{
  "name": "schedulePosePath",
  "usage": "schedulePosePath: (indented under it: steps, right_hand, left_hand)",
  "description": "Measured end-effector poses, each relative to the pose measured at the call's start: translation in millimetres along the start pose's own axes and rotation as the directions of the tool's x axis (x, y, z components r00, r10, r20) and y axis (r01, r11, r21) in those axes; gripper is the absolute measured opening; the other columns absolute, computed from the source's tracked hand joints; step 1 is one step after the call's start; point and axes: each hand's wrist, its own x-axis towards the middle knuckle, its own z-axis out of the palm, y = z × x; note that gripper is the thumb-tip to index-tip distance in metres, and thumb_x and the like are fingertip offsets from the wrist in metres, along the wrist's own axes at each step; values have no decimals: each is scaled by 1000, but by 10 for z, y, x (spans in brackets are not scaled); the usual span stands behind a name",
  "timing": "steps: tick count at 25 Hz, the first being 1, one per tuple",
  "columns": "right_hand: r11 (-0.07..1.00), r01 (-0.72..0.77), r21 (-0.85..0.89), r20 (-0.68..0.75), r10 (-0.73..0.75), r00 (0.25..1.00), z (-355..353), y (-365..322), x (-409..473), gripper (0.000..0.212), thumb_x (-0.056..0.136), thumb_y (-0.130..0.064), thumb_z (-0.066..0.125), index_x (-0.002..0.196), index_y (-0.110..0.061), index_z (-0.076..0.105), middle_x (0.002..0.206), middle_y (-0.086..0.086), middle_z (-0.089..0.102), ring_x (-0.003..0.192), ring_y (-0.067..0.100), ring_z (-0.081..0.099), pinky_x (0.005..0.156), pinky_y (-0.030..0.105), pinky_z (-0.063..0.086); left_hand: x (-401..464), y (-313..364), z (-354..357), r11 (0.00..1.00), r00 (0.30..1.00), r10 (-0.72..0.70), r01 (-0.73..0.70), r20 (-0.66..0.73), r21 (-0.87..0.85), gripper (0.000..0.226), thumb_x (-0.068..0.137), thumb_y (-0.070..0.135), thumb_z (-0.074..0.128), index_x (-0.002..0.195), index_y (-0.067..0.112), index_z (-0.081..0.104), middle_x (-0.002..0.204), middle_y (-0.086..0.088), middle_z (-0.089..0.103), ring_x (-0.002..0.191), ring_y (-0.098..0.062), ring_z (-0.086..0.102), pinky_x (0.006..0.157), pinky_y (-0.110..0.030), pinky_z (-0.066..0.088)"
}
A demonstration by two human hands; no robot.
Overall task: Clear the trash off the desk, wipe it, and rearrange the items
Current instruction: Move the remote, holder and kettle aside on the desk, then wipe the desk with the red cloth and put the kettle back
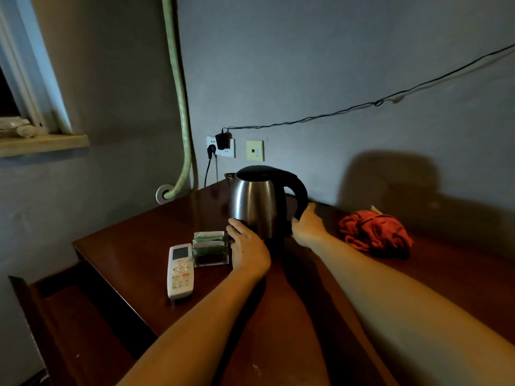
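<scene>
Kettle (257, 203) position: upright on the dark wooden counter (145, 246), toward the back corner, spout facing the wall. Body is brushed steel; lid and handle are black.

Left hand (246, 247) rests against the lower left side of the kettle body, fingers curved around the base. Right hand (308, 225) contacts the lower end of the black handle, fingers wrapped onto it. Both forearms extend from the lower edge of the view.

Items to the left of the kettle:
- Clear holder with sachets (210, 247), just beside the left hand; green and white packets stand in it.
- White remote control (180, 271), lying flat, touching or nearly touching the left side of the holder; screen end points toward the wall.

Item to the right of the kettle:
- Red cloth (374, 232), crumpled, lying on the counter near the wall, apart from the right hand.

Wall behind the counter carries a socket plate (230, 148) with a black adapter and a plug inserted. A black cable (362, 105) runs from the adapter up and to the right. A pale green hose (181, 107) descends in the room corner. A wooden chair (69, 324) stands at the left edge of the counter.
</scene>
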Motion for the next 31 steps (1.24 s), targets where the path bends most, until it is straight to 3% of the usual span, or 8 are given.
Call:
schedulePosePath:
  steps: [3, 6, 9, 11, 15, 19, 24, 31]
  right_hand:
    - [1000, 30, -7, 46, -30, 998, -156, 110, -72, 62, 98, -26, 51, 149, -11, 18, 128, 21, 54, 106, 36, 61, 77, 40, 52]
    - [993, 56, -103, 47, -51, 998, -310, 239, -200, 52, 94, -30, 57, 137, -11, 36, 127, 17, 56, 108, 34, 59, 74, 30, 42]
    - [987, 86, -133, 73, -77, 994, -440, 346, -294, 21, 90, -24, 61, 108, -16, 52, 116, 12, 64, 104, 29, 60, 78, 33, 47]
    - [983, 117, -139, 104, -103, 989, -568, 405, -363, 15, 90, -17, 60, 104, -17, 56, 114, 10, 64, 105, 26, 62, 89, 38, 51]
    - [897, 241, -371, 157, -195, 968, -876, 650, -461, 28, 90, -19, 66, 116, -8, 64, 121, 13, 63, 115, 28, 58, 90, 28, 45]
    - [731, 165, -662, 149, -88, 985, -1157, 992, -420, 60, 79, -42, 74, 133, -23, 55, 137, 13, 43, 129, 36, 42, 106, 40, 39]
    - [682, 121, -721, 77, -94, 993, -1388, 1342, -275, 91, 77, -43, 74, 151, -31, 22, 159, 6, 12, 145, 34, 14, 117, 49, 20]
    - [718, 295, -631, 139, -270, 953, -1491, 1564, 268, 103, 70, -43, 77, 152, -31, 16, 161, 0, 0, 147, 31, 6, 119, 46, 19]
  left_hand:
    - [-76, 29, -7, 1000, 1000, -1, 2, 26, -24, 93, 93, 22, 57, 149, -6, -11, 156, -29, 3, 128, -50, 43, 101, -45, 43]
    - [-184, 111, 22, 999, 999, 38, -38, 17, -27, 90, 91, 26, 57, 150, -1, -5, 153, -25, 8, 123, -50, 46, 95, -48, 47]
    - [-334, 279, 32, 995, 993, 91, -89, -69, 36, 84, 90, 29, 57, 150, 3, 5, 150, -20, 17, 127, -42, 42, 90, -45, 48]
    - [-417, 384, 47, 980, 978, 192, -186, -84, 70, 76, 90, 29, 57, 148, 4, 13, 146, -16, 23, 128, -38, 42, 87, -42, 48]
    - [-461, 509, 205, 945, 940, 315, -323, 129, 47, 69, 91, 29, 57, 145, 7, 20, 144, -15, 25, 127, -37, 44, 96, -41, 45]
    - [-439, 648, 449, 916, 877, 355, -396, 324, 69, 81, 88, 34, 62, 149, 10, 15, 149, -15, 21, 130, -39, 43, 105, -43, 41]
    - [-287, 1010, 826, 860, 768, 447, -509, 460, 14, 91, 78, 32, 69, 151, 22, 17, 150, -11, 19, 126, -41, 45, 104, -44, 41]
    - [165, 1351, 1409, 843, 740, 495, -536, 456, -45, 109, 74, 40, 76, 155, 16, 7, 155, -11, 17, 138, -38, 33, 112, -44, 34]
